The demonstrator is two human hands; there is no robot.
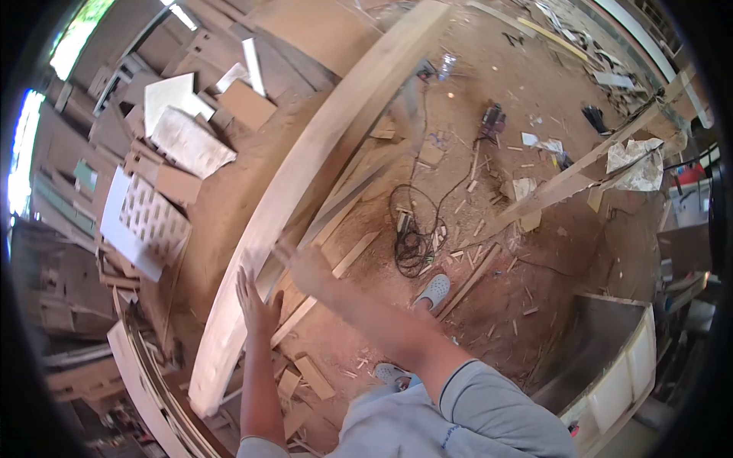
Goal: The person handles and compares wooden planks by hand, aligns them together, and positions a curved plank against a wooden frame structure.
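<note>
A long, pale wooden plank (305, 164) slants from the lower left up to the top middle, its broad face smooth. My left hand (258, 301) is at the plank's lower part, fingers stretched out and thumb apart, with nothing in it. Whether its palm presses on the wood I cannot tell. Just to the right, my right hand (304, 266) is at the plank's edge, smeared by motion. Its fingers are too blurred to read, and I see no tool in it.
A tangled black cable (416, 244) and a power tool (492, 122) lie on the dirt floor among wood scraps. A wooden beam (557, 183) runs along the right, above an open box (603, 343). Boards and cardboard (248, 105) are piled at left.
</note>
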